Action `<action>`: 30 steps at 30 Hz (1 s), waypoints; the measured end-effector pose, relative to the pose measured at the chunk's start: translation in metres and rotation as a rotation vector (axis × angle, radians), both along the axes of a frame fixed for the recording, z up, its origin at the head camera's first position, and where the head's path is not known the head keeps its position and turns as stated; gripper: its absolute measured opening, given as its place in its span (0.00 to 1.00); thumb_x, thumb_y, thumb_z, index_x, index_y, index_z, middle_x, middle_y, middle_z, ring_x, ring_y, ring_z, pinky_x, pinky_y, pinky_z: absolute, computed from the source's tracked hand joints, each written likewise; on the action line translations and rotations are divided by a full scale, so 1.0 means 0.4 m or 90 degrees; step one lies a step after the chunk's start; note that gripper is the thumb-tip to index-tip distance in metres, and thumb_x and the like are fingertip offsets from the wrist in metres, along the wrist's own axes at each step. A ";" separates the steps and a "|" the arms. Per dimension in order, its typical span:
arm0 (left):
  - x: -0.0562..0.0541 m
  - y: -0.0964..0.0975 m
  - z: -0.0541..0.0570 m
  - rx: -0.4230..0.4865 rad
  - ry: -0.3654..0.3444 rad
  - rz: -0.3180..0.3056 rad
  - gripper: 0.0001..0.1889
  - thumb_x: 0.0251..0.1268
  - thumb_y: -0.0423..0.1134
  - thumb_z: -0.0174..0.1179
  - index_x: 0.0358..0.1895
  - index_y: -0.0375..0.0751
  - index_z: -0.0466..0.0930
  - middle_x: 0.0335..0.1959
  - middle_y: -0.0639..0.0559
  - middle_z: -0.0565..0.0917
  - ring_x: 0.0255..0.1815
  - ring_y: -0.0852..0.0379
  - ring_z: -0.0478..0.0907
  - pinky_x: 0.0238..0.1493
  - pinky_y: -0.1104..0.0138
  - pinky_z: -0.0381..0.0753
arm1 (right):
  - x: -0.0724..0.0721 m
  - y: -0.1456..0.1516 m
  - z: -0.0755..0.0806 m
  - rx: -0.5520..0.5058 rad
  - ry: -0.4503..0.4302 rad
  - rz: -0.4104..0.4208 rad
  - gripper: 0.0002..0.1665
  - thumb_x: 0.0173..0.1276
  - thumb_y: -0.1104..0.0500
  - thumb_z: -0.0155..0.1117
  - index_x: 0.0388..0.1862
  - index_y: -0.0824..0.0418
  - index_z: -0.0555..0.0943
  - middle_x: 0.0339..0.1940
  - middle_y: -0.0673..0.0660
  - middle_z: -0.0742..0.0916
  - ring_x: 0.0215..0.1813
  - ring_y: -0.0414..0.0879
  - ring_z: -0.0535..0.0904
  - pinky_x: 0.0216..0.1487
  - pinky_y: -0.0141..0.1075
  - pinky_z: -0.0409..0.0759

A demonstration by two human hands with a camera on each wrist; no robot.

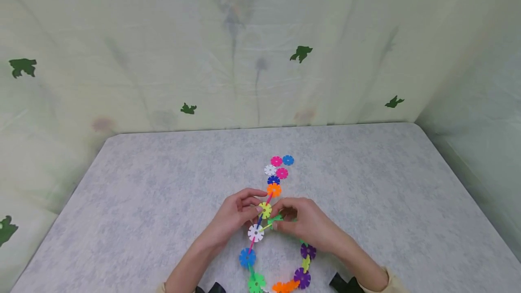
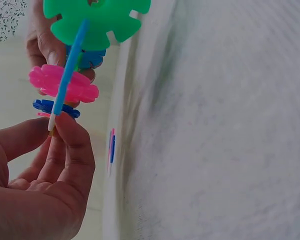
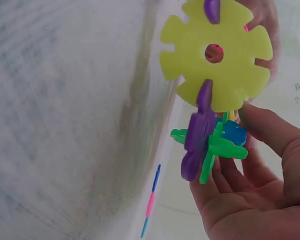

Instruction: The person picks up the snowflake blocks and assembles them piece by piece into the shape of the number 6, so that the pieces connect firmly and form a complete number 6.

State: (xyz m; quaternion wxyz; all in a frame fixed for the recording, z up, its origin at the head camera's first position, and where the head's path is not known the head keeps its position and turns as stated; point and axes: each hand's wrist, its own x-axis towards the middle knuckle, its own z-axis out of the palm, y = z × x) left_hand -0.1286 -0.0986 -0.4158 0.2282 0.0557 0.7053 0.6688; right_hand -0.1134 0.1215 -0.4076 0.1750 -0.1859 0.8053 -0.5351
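A chain of notched plastic discs curves between both hands in the head view. My left hand point(image 1: 234, 218) pinches it by a yellow disc point(image 1: 266, 210), above a white disc point(image 1: 256, 233) and a blue disc point(image 1: 247, 257). From the other side, my right hand point(image 1: 307, 221) grips the chain at a green disc point(image 1: 274, 221), fingers partly hiding it. In the left wrist view, thumb and forefinger meet below a pink disc point(image 2: 65, 84) and a large green disc point(image 2: 97, 30). A purple disc point(image 3: 197, 140) hangs near the right fingers in the right wrist view.
Loose discs, among them a pink disc point(image 1: 276, 161) and a light blue disc point(image 1: 288, 160), lie on the grey table point(image 1: 163, 171) beyond the hands. The chain's near end, with orange discs point(image 1: 285, 286), reaches the bottom of the head view. A pale curtain point(image 1: 163, 49) stands behind.
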 end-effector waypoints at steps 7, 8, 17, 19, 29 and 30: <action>-0.003 -0.001 0.006 0.009 0.005 0.001 0.23 0.68 0.30 0.58 0.65 0.42 0.71 0.42 0.44 0.81 0.30 0.52 0.76 0.31 0.67 0.77 | -0.017 0.023 0.013 0.003 -0.007 -0.054 0.09 0.71 0.50 0.65 0.39 0.55 0.82 0.38 0.50 0.86 0.41 0.46 0.82 0.44 0.39 0.81; -0.003 -0.001 0.006 0.009 0.009 -0.001 0.24 0.68 0.29 0.57 0.66 0.43 0.70 0.42 0.44 0.81 0.30 0.52 0.76 0.31 0.67 0.77 | -0.023 0.028 0.015 0.012 0.003 -0.069 0.10 0.71 0.49 0.64 0.39 0.55 0.83 0.38 0.50 0.86 0.40 0.46 0.82 0.44 0.40 0.81; -0.004 0.004 0.016 -0.017 0.034 -0.021 0.30 0.68 0.26 0.53 0.72 0.49 0.66 0.47 0.41 0.77 0.31 0.52 0.73 0.33 0.68 0.77 | -0.116 0.078 0.026 0.096 0.048 -0.083 0.11 0.72 0.56 0.62 0.48 0.60 0.82 0.44 0.54 0.85 0.46 0.47 0.80 0.43 0.38 0.82; -0.005 0.004 0.015 -0.017 0.046 -0.032 0.31 0.68 0.25 0.52 0.73 0.49 0.64 0.48 0.41 0.75 0.29 0.53 0.71 0.33 0.69 0.75 | -0.152 0.085 0.029 0.124 0.059 -0.069 0.12 0.73 0.58 0.61 0.51 0.61 0.82 0.47 0.55 0.85 0.48 0.49 0.80 0.44 0.39 0.82; -0.008 0.000 0.004 0.009 0.061 -0.054 0.32 0.68 0.23 0.50 0.72 0.53 0.66 0.51 0.41 0.74 0.30 0.55 0.71 0.33 0.70 0.74 | -0.344 0.087 0.006 0.272 0.096 0.001 0.22 0.72 0.62 0.60 0.64 0.61 0.78 0.57 0.59 0.82 0.51 0.53 0.78 0.50 0.42 0.80; -0.007 0.001 0.004 0.013 0.062 -0.055 0.32 0.68 0.23 0.50 0.72 0.54 0.66 0.51 0.41 0.74 0.31 0.55 0.71 0.33 0.70 0.74 | -0.356 0.087 0.001 0.283 0.102 0.014 0.22 0.71 0.63 0.60 0.63 0.61 0.78 0.56 0.59 0.81 0.51 0.52 0.77 0.51 0.42 0.79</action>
